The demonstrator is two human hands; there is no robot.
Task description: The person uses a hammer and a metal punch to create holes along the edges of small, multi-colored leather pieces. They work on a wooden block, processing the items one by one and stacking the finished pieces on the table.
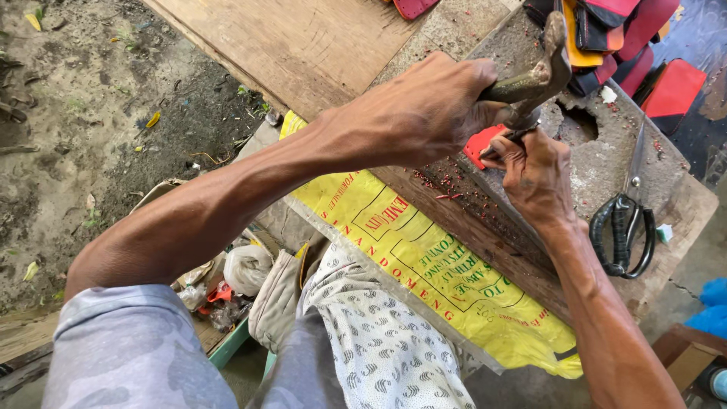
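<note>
Bare soil (83, 98) fills the upper left of the frame; a wooden board (303, 42) lies at upper centre; below it a yellow printed sack (424, 265) drapes diagonally over the bench edge; the left hand (424, 106), right of centre, is clenched around the handle of a worn hammer (541, 72) held just above the stone block (606, 159); directly under the hammer the right hand (534, 170) pinches what looks like a thin metal punch against a small red piece (481, 144) lying on the block; black-handled scissors (625, 223) rest at the right; red and yellow cut pieces (628, 34) pile in the upper right.
</note>
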